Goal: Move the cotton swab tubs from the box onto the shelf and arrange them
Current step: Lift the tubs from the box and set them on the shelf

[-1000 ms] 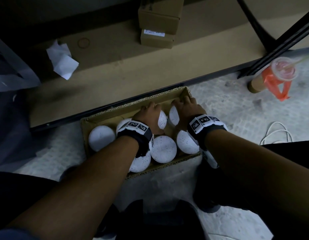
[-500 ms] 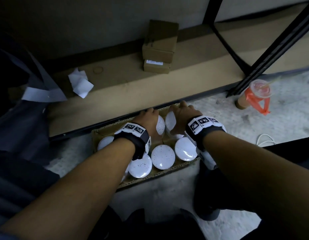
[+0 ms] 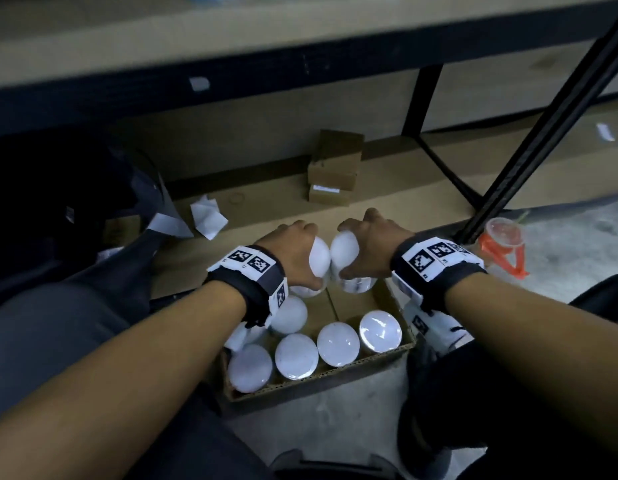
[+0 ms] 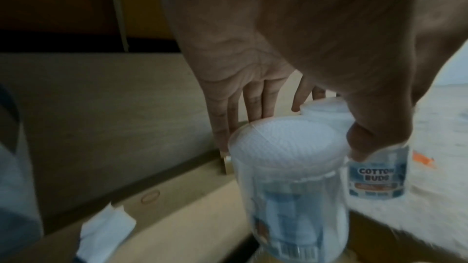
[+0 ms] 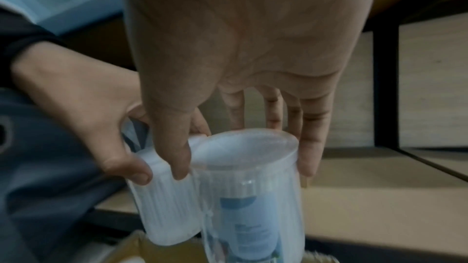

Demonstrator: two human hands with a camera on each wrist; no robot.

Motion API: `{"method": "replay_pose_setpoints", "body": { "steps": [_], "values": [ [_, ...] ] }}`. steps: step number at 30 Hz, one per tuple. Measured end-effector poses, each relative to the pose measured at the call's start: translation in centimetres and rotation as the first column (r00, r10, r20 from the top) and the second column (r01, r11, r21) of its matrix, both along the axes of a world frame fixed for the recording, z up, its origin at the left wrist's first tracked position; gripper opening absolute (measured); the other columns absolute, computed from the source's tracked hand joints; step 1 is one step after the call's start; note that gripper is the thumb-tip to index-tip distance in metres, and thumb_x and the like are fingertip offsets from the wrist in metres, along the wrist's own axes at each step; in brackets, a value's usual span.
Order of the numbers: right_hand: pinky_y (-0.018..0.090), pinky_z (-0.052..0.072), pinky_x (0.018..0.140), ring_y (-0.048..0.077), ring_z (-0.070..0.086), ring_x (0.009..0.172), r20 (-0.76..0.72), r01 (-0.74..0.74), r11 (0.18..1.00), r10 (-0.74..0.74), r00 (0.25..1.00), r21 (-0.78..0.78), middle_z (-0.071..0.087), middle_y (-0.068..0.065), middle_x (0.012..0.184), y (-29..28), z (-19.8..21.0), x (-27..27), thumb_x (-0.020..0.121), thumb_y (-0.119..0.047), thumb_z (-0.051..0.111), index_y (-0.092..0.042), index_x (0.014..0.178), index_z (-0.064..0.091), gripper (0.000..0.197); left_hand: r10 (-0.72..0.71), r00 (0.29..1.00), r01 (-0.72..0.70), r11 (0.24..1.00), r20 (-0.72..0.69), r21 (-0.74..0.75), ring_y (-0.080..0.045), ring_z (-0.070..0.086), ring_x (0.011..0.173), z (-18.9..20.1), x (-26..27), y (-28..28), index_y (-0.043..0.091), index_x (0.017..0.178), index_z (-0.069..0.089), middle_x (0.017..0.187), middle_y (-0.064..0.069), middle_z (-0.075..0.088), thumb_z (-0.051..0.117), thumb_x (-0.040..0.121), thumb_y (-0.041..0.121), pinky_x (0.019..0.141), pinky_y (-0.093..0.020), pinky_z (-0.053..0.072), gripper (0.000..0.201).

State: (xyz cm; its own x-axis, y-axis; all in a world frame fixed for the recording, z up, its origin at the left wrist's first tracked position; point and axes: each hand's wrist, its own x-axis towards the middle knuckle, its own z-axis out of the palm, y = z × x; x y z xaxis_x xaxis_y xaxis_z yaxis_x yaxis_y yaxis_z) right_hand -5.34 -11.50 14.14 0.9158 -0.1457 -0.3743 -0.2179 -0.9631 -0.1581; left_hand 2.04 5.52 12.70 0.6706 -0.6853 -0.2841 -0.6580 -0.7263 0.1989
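Note:
A cardboard box (image 3: 321, 384) on the floor holds several white-lidded cotton swab tubs (image 3: 296, 356). My left hand (image 3: 293, 252) grips one clear tub (image 3: 319, 261) by its lid, lifted above the box's far end. In the left wrist view this tub (image 4: 288, 179) hangs below my palm with fingers and thumb round the lid. My right hand (image 3: 368, 244) grips a second tub (image 3: 345, 252) the same way, right beside the first; the right wrist view shows it (image 5: 249, 185) under my fingers. The lower shelf board (image 3: 266, 209) lies just beyond both hands.
Two stacked small cartons (image 3: 333, 171) and a crumpled white paper (image 3: 207, 216) sit on the lower shelf. A black upright (image 3: 543, 123) slants at the right. A plastic cup with an orange bag (image 3: 501, 244) stands on the floor. An upper shelf edge (image 3: 300, 64) runs overhead.
Both hands have lifted a tub each out of the box's far row, leaving a bare gap there. The head view has tilted up, showing the upper shelf.

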Motion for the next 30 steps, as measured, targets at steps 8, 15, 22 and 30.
{"method": "replay_pose_setpoints", "body": {
  "steps": [8, 15, 22, 30],
  "values": [
    [0.035, 0.055, 0.081, 0.021, 0.059, 0.097, 0.190, -0.095, 0.995, 0.088, 0.978, 0.028, 0.063, 0.002, 0.107, 1.4, 8.3, -1.8, 0.061, -0.070, 0.065, -0.031, 0.123, 0.060, 0.073, -0.003, 0.992, 0.010, 0.999, 0.127, -0.051, -0.019, 0.055, 0.089, 7.3, -0.1, 2.4, 0.027, 0.103, 0.051, 0.101, 0.005, 0.053, 0.061, 0.043, 0.071, 0.075, -0.040, 0.054, 0.075],
    [0.036, 0.054, 0.088, 0.017, 0.061, 0.107, 0.369, -0.180, 0.982, 0.145, 0.918, 0.060, 0.067, -0.008, 0.118, 2.5, 14.6, -2.3, 0.059, -0.079, 0.055, -0.039, 0.126, 0.058, 0.078, 0.026, 0.970, 0.007, 0.991, 0.243, -0.135, -0.018, 0.056, 0.092, 14.5, -1.0, 5.2, 0.025, 0.110, 0.056, 0.103, 0.005, 0.055, 0.069, 0.055, 0.063, 0.077, -0.035, 0.052, 0.068],
    [0.031, 0.055, 0.086, 0.007, 0.062, 0.101, 0.524, -0.256, 0.963, 0.175, 0.834, 0.086, 0.069, -0.018, 0.109, 3.8, 21.2, -2.0, 0.064, -0.081, 0.056, -0.043, 0.113, 0.067, 0.063, 0.052, 0.925, 0.012, 0.986, 0.375, -0.164, -0.017, 0.057, 0.084, 21.9, -1.5, 7.5, 0.025, 0.101, 0.059, 0.094, 0.007, 0.060, 0.064, 0.055, 0.064, 0.073, -0.034, 0.052, 0.060],
    [0.028, 0.047, 0.076, 0.010, 0.058, 0.096, 0.631, -0.257, 0.965, 0.174, 0.756, 0.042, 0.064, -0.013, 0.102, 5.2, 27.2, -0.4, 0.065, -0.084, 0.057, -0.044, 0.106, 0.068, 0.058, 0.095, 0.872, -0.018, 0.986, 0.480, -0.163, -0.022, 0.062, 0.084, 29.3, -1.6, 9.7, 0.024, 0.105, 0.063, 0.096, 0.002, 0.068, 0.056, 0.054, 0.070, 0.074, -0.041, 0.055, 0.069]
  ]
}}
